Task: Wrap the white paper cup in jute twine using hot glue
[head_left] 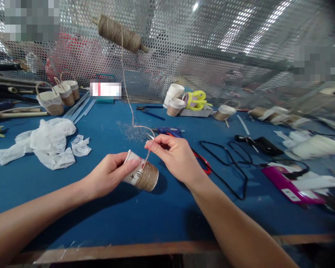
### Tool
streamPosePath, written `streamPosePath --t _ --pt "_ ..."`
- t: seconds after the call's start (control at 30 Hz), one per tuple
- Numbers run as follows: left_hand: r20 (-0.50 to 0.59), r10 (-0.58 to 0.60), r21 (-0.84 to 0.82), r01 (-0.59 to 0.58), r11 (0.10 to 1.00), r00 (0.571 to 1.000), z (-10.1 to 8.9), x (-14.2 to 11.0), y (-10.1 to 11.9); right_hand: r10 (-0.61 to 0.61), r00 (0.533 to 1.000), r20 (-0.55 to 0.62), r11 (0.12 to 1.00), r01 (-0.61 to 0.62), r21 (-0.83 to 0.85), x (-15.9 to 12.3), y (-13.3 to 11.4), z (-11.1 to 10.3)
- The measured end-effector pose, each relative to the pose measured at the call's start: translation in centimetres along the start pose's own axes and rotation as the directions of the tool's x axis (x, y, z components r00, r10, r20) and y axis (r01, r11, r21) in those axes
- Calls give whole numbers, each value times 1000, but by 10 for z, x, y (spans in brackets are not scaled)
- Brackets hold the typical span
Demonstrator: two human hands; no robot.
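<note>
My left hand [110,173] grips a white paper cup [132,175] by its upper part, the cup tilted onto its side over the blue table. Brown twine wraps [148,177] cover the cup's lower half. Between the thumb and finger of my right hand [170,150] is pinched the twine [133,119], one stretch running down to the cup. From there it rises to a twine spool [118,33] hung on the perforated metal screen. A blue glue gun [170,131] and red-handled scissors [202,163] lie behind and beside my right hand, partly hidden by it.
White lace [47,139] lies at left, below several twine-wrapped cups with handles [51,102]. Blue pliers [152,112], stacked white cups [173,93] and yellow fuzzy stems [197,100] are at the back. Black cord [237,175] and a magenta box [289,186] sit at right.
</note>
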State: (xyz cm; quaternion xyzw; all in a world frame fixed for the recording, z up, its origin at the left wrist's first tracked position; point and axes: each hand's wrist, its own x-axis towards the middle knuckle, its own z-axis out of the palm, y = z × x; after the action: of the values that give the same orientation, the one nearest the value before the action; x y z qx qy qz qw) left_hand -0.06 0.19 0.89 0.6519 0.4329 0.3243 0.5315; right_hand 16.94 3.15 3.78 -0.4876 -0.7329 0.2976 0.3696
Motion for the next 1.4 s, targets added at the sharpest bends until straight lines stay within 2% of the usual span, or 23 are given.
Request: streamPosePath --t 0.33,0.8,1.0,1.03,1.1,1.17,1.23,1.4 --pt "-2 -14 -16 14 1000 1000 1 -1 1 -54 996 -69 998 51 -37 -7 -2 -3" --pt "-17 43 -89 -44 995 999 1 -3 -2 63 993 103 998 -66 25 -2 11 7" --pt "-58 14 -198 -25 980 998 2 -4 -1 104 978 182 994 -110 23 1 18 13" --pt "-72 -7 -236 -11 972 997 2 -3 -1 110 979 173 993 -114 16 3 20 13" --pt "-139 -70 -347 17 938 988 2 0 -3 112 991 74 994 -112 -3 6 25 14" --pt "-223 -143 -471 22 882 964 2 5 -5 83 993 -89 996 -84 -3 7 27 13" --pt "-281 -189 -560 -1 829 941 1 8 -7 24 987 -161 1000 -22 19 4 26 13" --pt "-288 -211 -659 -33 752 934 2 10 -4 -195 978 -70 978 188 -92 -13 13 18"
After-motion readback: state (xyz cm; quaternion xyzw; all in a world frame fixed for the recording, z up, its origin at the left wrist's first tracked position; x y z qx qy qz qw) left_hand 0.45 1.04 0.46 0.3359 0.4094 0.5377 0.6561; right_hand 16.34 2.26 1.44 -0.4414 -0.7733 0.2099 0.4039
